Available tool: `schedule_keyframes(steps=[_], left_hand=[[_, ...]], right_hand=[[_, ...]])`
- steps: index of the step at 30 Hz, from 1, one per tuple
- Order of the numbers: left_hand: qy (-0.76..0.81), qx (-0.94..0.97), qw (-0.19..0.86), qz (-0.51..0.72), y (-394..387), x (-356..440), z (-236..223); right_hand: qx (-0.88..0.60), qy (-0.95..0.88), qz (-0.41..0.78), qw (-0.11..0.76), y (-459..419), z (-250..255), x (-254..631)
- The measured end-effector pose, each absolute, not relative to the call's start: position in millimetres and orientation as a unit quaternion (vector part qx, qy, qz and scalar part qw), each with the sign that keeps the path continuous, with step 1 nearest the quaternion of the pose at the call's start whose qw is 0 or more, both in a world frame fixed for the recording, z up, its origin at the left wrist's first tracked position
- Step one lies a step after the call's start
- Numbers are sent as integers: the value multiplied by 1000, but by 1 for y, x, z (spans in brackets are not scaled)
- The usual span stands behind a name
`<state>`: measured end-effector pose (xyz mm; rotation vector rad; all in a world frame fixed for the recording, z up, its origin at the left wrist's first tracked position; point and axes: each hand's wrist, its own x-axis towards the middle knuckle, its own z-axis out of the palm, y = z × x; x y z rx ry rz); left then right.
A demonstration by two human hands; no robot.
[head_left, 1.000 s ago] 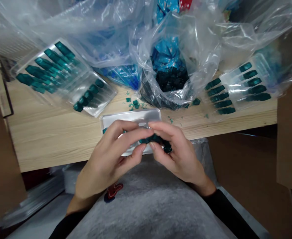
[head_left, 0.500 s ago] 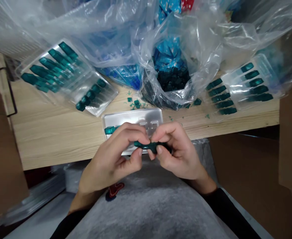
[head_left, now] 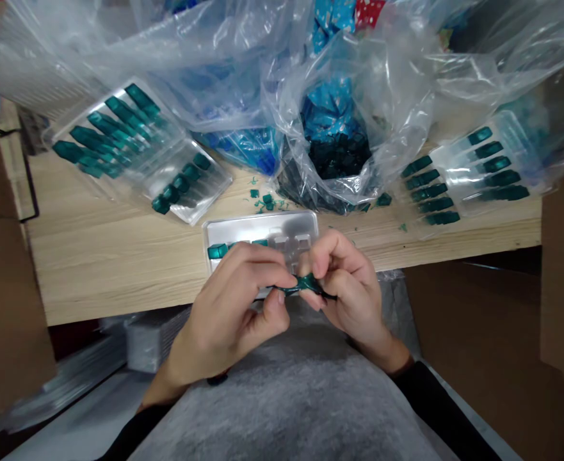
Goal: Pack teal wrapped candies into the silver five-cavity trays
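A dark green, glossy, elongated plastic piece (head_left: 305,282) is held between both hands, just in front of the table's near edge. My left hand (head_left: 241,304) pinches its left end between thumb and fingers. On the other end, the fingers of my right hand (head_left: 351,291) are curled and closed around the piece, hiding part of it. Behind the hands lies a clear plastic tray (head_left: 243,225) with moulded slots. A green piece (head_left: 217,250) sits at its left side, and more green shows beside my left fingers. My hands cover the tray's front part.
An open clear case (head_left: 195,208) with several green pieces stands at the left, and another case (head_left: 459,160) at the right. A clear bag (head_left: 286,134) holds many dark green pieces. Green scraps (head_left: 267,200) lie on the wooden table (head_left: 118,256). Cardboard (head_left: 478,339) stands right.
The piece and both hands have shifted slightly right. My right thumb and fingers have changed their hold, with the index finger lifted a little. The scene has drifted slightly right in view.
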<state>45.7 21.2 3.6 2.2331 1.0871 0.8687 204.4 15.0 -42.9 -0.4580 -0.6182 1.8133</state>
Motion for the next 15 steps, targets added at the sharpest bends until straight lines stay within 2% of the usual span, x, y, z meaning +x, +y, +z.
schedule_keyframes(steps=[4,12,15], left_hand=[[399,830,229,316,22,46,2],[392,807,285,338,21,47,5],[425,752,327,384,16,35,7]], right_hand=[[-206,-247,755,571,14,-39,205],[-198,-177,823,503,24,-28,210],[-215,-180,788,548,38,-24,236]])
